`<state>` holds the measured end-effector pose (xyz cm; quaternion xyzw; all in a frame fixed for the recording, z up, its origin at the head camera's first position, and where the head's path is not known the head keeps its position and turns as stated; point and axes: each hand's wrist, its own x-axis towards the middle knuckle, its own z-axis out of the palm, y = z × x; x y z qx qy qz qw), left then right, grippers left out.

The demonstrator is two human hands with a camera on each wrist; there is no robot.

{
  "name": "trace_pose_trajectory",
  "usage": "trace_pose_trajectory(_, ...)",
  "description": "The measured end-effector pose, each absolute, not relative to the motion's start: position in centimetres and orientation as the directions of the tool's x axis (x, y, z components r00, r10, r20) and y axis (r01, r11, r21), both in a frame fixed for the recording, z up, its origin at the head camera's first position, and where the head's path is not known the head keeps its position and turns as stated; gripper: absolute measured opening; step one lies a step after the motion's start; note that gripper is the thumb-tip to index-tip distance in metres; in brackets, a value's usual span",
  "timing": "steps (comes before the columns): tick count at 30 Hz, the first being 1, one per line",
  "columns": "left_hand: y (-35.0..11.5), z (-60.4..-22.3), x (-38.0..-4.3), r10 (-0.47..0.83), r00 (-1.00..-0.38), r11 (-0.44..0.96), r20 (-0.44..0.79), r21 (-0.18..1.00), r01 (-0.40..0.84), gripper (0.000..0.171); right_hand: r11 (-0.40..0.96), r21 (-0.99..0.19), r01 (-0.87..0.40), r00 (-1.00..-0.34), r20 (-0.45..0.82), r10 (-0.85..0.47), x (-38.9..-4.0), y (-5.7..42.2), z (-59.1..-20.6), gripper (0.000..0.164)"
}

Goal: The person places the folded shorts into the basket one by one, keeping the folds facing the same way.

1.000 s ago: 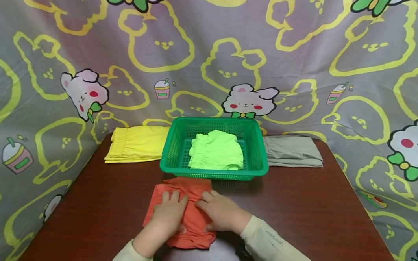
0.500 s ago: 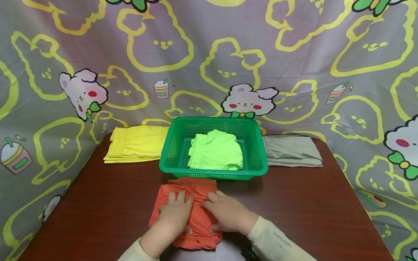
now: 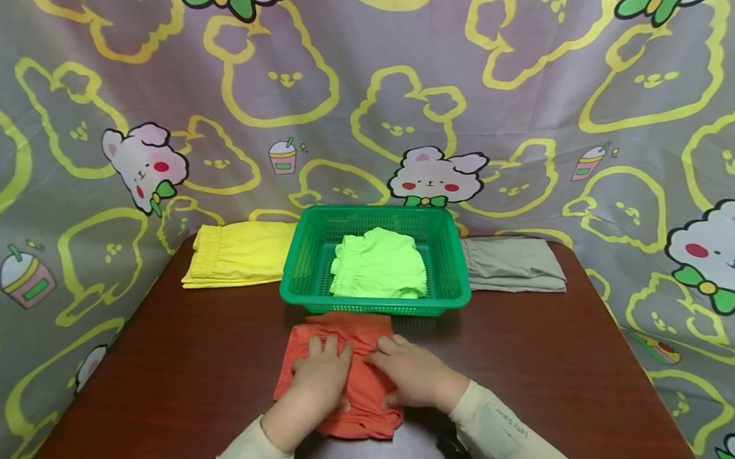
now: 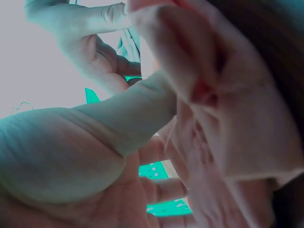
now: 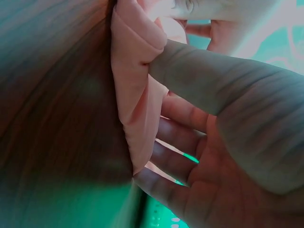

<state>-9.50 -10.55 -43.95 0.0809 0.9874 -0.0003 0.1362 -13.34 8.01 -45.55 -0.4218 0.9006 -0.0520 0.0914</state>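
A folded pair of orange-red shorts (image 3: 364, 385) lies on the brown table in front of the green basket, its gathered edge to the left. On its left half rests my left hand (image 3: 321, 379), fingers spread and pointing away from me. My right hand (image 3: 417, 374) presses the right side with fingertips and thumb. In the left wrist view, the thumb touches a bunched fold of the shorts (image 4: 256, 137). The right wrist view has the thumb and several fairly straight fingers against the near edge of the cloth (image 5: 138, 102). Parts of the shorts are hidden under both hands.
The green basket (image 3: 374, 305) stands just beyond the shorts, with folded lime-green shorts (image 3: 378, 263) inside. Left of it lies a folded yellow garment (image 3: 247, 253), right of it a folded grey one (image 3: 515, 265). A patterned curtain (image 3: 334, 65) hangs behind the table (image 3: 524, 367).
Both hands have slid the orange-red shorts steadily to the right along the table. The basket and the other garments stay put.
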Motion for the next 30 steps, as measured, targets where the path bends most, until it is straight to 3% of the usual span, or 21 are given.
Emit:
trace_pose_trajectory(10, -10.1, -44.5, -9.3, 0.192, -0.96, 0.981, -0.202, 0.019, 0.192, 0.099, 0.625, -0.198, -0.755, -0.622, -0.085, -0.779, -13.3, 9.4, -45.4, 0.071)
trace_pose_trajectory(30, -6.7, -44.8, -9.7, 0.168, -0.952, 0.979, -0.254, -0.069, 0.191, 0.105, 0.625, -0.213, -0.751, -0.627, -0.067, -0.776, -13.1, 12.1, -45.5, 0.07)
